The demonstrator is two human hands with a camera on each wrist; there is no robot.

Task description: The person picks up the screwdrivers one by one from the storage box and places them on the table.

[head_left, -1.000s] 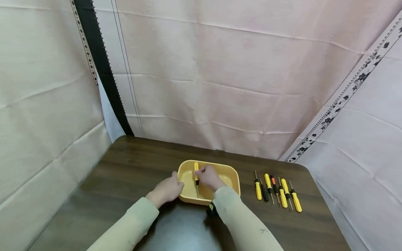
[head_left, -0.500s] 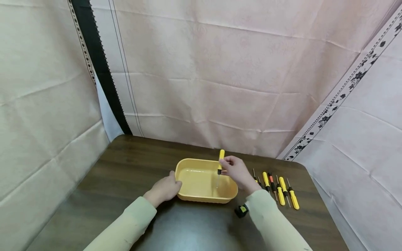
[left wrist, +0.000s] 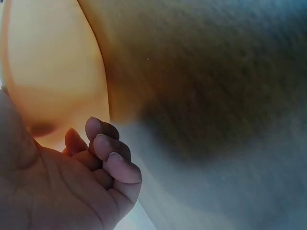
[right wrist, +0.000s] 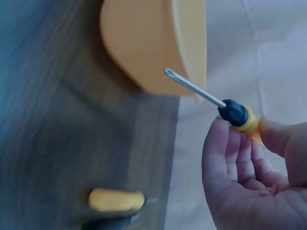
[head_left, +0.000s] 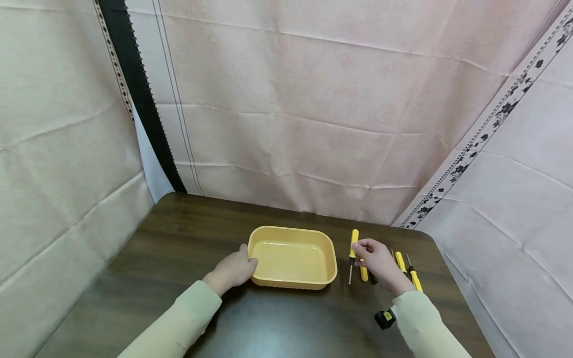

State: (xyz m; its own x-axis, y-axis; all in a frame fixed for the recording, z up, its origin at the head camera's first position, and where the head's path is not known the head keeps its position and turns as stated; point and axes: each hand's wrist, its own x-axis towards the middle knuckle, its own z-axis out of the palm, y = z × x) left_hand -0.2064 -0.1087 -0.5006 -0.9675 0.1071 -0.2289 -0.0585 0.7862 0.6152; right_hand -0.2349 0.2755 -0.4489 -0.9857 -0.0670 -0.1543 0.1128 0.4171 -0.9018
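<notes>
My right hand (head_left: 379, 262) pinches a yellow-and-black screwdriver (head_left: 354, 243) by its handle, tip downward, above the table just right of the yellow plastic tray (head_left: 335, 266). In the right wrist view the metal shaft ends in a cross-shaped tip, and thumb and fingers meet on the yellow handle of the screwdriver (right wrist: 253, 125). At the tray's left end, my left hand (head_left: 234, 270) holds the rim. The left wrist view shows that hand's curled fingers (left wrist: 120, 167) against the tray wall (left wrist: 57, 57). Nothing lies inside the tray.
More screwdrivers lie in a row at the table's right side, partly hidden by my right hand; yellow handles (head_left: 415, 281) show. A small black device (head_left: 385, 319) sits at my right wrist. Pale cloth (head_left: 286, 124) hangs behind the dark wooden table (head_left: 179, 238).
My right hand has lifted the screwdriver out of the tray and carried it right, past the rim towards the row. My left hand stays at the tray's left end.
</notes>
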